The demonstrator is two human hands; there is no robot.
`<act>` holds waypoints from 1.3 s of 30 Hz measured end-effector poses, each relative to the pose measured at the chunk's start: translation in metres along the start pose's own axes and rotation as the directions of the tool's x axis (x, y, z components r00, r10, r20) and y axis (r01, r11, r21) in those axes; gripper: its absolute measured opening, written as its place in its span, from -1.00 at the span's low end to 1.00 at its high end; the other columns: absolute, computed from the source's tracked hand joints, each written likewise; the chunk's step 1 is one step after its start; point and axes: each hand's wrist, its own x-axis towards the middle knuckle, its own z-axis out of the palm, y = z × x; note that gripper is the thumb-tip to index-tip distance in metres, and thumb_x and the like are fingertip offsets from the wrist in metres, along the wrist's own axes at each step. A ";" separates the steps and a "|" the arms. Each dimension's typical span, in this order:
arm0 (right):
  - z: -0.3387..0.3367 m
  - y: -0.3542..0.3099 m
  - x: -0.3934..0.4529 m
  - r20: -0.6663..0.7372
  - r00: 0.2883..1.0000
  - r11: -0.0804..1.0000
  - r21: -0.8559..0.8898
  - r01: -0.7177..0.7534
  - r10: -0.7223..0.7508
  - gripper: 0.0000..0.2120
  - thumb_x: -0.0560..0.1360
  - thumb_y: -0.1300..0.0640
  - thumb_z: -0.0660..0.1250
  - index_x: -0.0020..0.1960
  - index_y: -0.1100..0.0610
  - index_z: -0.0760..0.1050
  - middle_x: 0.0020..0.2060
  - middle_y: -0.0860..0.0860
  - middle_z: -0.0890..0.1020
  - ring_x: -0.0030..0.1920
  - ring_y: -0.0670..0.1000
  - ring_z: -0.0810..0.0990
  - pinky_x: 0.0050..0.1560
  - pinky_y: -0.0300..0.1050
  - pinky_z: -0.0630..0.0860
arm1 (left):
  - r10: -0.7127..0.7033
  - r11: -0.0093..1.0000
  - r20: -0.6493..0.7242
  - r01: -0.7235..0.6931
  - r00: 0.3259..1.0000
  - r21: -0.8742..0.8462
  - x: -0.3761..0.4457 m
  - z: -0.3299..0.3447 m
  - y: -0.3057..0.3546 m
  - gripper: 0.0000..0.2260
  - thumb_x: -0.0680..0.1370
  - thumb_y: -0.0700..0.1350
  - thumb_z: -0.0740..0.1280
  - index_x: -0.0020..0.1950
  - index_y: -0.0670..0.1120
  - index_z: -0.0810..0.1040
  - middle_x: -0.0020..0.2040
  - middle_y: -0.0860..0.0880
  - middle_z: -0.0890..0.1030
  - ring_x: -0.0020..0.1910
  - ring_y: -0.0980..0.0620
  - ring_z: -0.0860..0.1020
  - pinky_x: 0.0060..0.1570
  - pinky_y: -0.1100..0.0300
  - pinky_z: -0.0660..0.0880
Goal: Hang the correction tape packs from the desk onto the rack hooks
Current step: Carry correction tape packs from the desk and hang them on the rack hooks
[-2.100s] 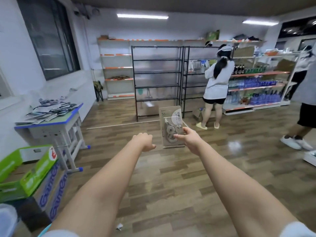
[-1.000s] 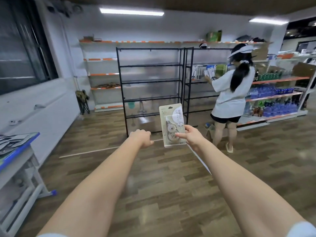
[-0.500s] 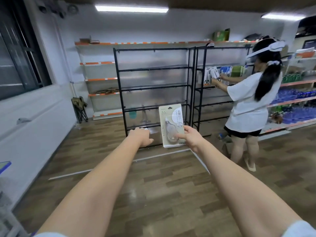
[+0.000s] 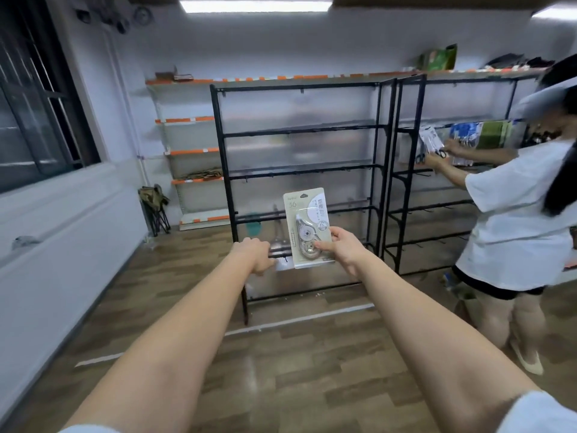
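Observation:
My right hand (image 4: 343,250) pinches the lower right edge of a beige correction tape pack (image 4: 307,226) and holds it upright at arm's length. The pack shows a clear blister with the tape dispenser inside. Just left of it, my left hand (image 4: 254,254) is stretched forward with its fingers curled downward and nothing visible in them. Behind both hands stands a black metal rack (image 4: 299,170) with several horizontal bars carrying small hooks; no packs hang on it. The desk is out of view.
A second black rack (image 4: 406,182) stands to the right, where a person in a white shirt (image 4: 515,220) handles packs on its hooks. White and orange wall shelves (image 4: 187,151) line the back. A folded stool (image 4: 156,210) sits by the left wall. Wooden floor lies between me and the rack.
The view has closed in on the black rack, which now fills the centre. The desk slid out of view on the left. My right hand still holds the pack in front.

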 end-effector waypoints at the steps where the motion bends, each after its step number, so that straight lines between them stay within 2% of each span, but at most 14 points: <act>1: 0.000 -0.003 0.025 0.015 1.000 1.000 0.006 0.004 -0.004 -0.65 0.43 0.49 0.33 0.20 0.34 0.42 -0.01 0.17 0.61 -0.25 -0.06 0.64 -0.23 -0.24 0.59 | -0.008 1.000 -0.003 0.008 1.000 -0.004 0.023 -0.002 -0.005 -0.54 0.62 0.14 0.11 0.44 -0.07 0.33 0.39 -0.14 0.40 0.37 -0.15 0.35 0.28 -0.03 0.35; 3: 0.000 -0.005 0.073 0.040 0.999 1.000 0.021 0.013 -0.014 -0.66 0.43 0.50 0.33 0.17 0.32 0.44 -0.03 0.17 0.61 -0.29 -0.09 0.65 -0.22 -0.25 0.61 | -0.019 1.000 -0.006 0.019 1.000 -0.011 0.066 -0.006 -0.013 -0.55 0.62 0.13 0.11 0.42 -0.08 0.34 0.38 -0.14 0.41 0.35 -0.15 0.36 0.26 -0.03 0.36; 8: 0.008 -0.001 0.184 0.078 0.997 1.000 -0.002 0.015 -0.015 -0.66 0.43 0.48 0.34 0.17 0.28 0.43 -0.05 0.16 0.62 -0.20 -0.03 0.64 -0.12 -0.24 0.60 | -0.041 0.999 -0.025 0.041 0.999 -0.013 0.163 -0.017 -0.039 -0.54 0.62 0.13 0.12 0.45 -0.07 0.33 0.40 -0.13 0.41 0.37 -0.15 0.35 0.28 -0.03 0.34; 14: 0.027 0.012 0.305 0.102 0.995 0.999 0.031 0.008 -0.011 -0.72 0.44 0.49 0.32 0.08 0.25 0.43 -0.15 0.07 0.62 -0.35 -0.15 0.65 -0.27 -0.31 0.58 | -0.068 0.998 -0.047 0.068 0.997 -0.015 0.285 -0.016 -0.082 -0.56 0.62 0.12 0.12 0.41 -0.09 0.36 0.36 -0.14 0.43 0.34 -0.16 0.37 0.24 -0.02 0.38; 21: 0.049 0.035 0.454 0.084 0.996 0.998 0.046 -0.035 0.031 -0.69 0.44 0.44 0.35 0.14 0.26 0.41 -0.10 0.10 0.62 -0.19 0.03 0.63 -0.26 -0.19 0.60 | -0.077 0.997 -0.041 0.077 0.996 -0.008 0.436 -0.012 -0.136 -0.55 0.63 0.12 0.12 0.41 -0.12 0.34 0.37 -0.16 0.41 0.34 -0.17 0.36 0.26 -0.04 0.36; 25: 0.055 0.036 0.534 0.083 0.996 0.999 0.038 -0.029 0.026 -0.73 0.44 0.41 0.37 0.09 0.22 0.44 -0.08 0.09 0.63 -0.16 0.04 0.64 -0.14 -0.14 0.61 | -0.088 0.996 -0.058 0.087 0.994 -0.024 0.513 -0.018 -0.167 -0.56 0.62 0.12 0.13 0.41 -0.10 0.35 0.35 -0.15 0.43 0.34 -0.16 0.37 0.26 -0.04 0.37; 28: 0.060 0.035 0.587 0.090 0.996 1.000 0.012 -0.020 0.019 -0.78 0.45 0.38 0.37 0.02 0.16 0.46 -0.11 0.08 0.64 -0.18 0.02 0.65 -0.17 -0.16 0.59 | -0.095 0.995 -0.057 0.093 0.994 -0.033 0.562 -0.023 -0.185 -0.56 0.62 0.12 0.15 0.41 -0.08 0.37 0.33 -0.13 0.46 0.31 -0.14 0.39 0.22 -0.03 0.40; 31: 0.062 0.037 0.638 0.086 0.996 1.000 -0.010 -0.011 0.011 -0.77 0.45 0.38 0.37 0.03 0.15 0.47 -0.12 0.05 0.64 -0.19 -0.01 0.64 -0.20 -0.20 0.57 | -0.108 0.994 -0.066 0.105 0.992 -0.041 0.611 -0.026 -0.199 -0.55 0.61 0.13 0.15 0.42 -0.07 0.36 0.33 -0.12 0.46 0.31 -0.13 0.39 0.23 -0.03 0.40; 35: 0.062 0.041 0.702 0.116 0.993 0.999 -0.034 -0.016 0.020 -0.69 0.46 0.36 0.37 0.16 0.19 0.45 -0.01 0.09 0.63 -0.08 0.04 0.62 0.05 -0.07 0.57 | -0.138 0.988 -0.072 0.133 0.988 -0.076 0.667 -0.028 -0.215 -0.55 0.61 0.12 0.16 0.43 -0.06 0.37 0.37 -0.12 0.43 0.34 -0.13 0.37 0.25 -0.02 0.39; 39: 0.063 0.036 0.756 0.167 0.986 0.999 -0.049 -0.002 0.010 -0.67 0.47 0.36 0.36 0.21 0.23 0.42 0.02 0.14 0.62 -0.03 0.11 0.61 0.12 0.03 0.52 | -0.180 0.978 -0.052 0.173 0.982 -0.118 0.718 -0.032 -0.231 -0.56 0.61 0.13 0.14 0.40 -0.07 0.39 0.36 -0.12 0.44 0.30 -0.13 0.41 0.22 -0.02 0.43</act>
